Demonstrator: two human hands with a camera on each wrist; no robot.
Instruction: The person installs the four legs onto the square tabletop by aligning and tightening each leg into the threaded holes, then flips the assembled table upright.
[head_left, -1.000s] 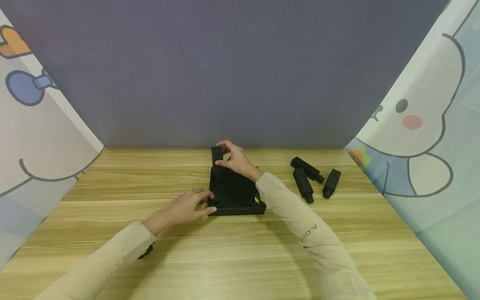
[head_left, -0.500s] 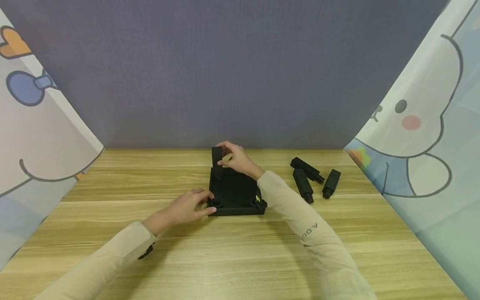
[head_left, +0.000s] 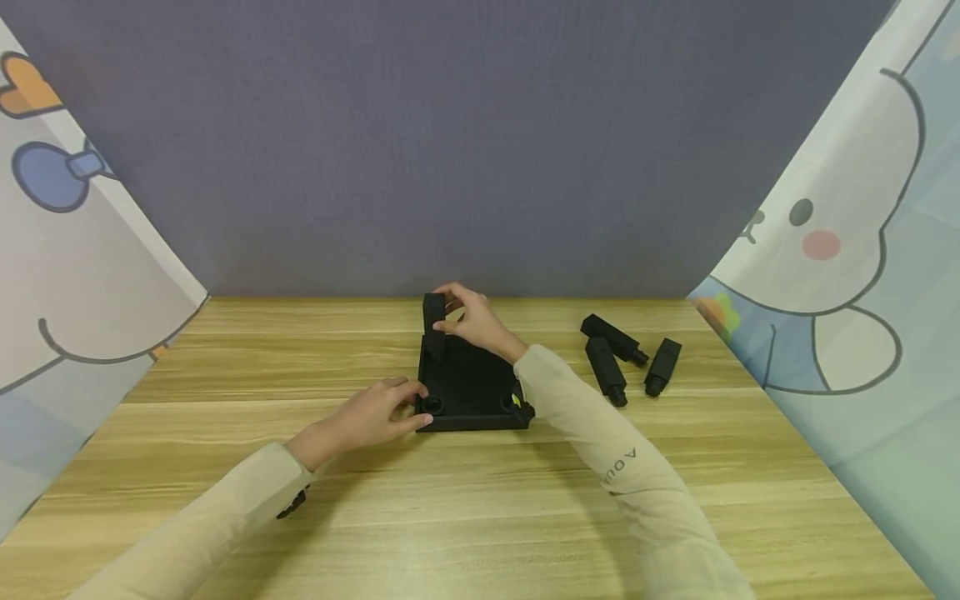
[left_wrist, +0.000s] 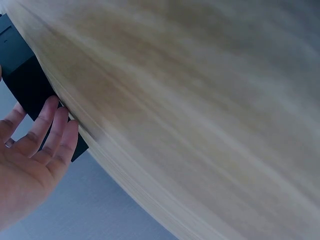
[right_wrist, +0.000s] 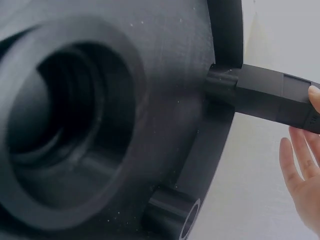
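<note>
So the black block [head_left: 434, 321] is upright at the far-left corner of the tray [head_left: 472, 423], pinched by the right hand [head_left: 477, 322]. Only the right wrist cam shows it meeting a round socket [right_wrist: 220, 81]. Left hand [head_left: 377, 413] grips the near-left corner; three more blocks [head_left: 606, 371] lie off right.

Your right hand [head_left: 478, 321] grips an upright leg [head_left: 434, 340] at the tray [head_left: 468, 385], beyond your left hand [head_left: 373, 414], which holds the tray's nearer corner. Three loose legs [head_left: 606, 367] lie right of your right hand.
</note>
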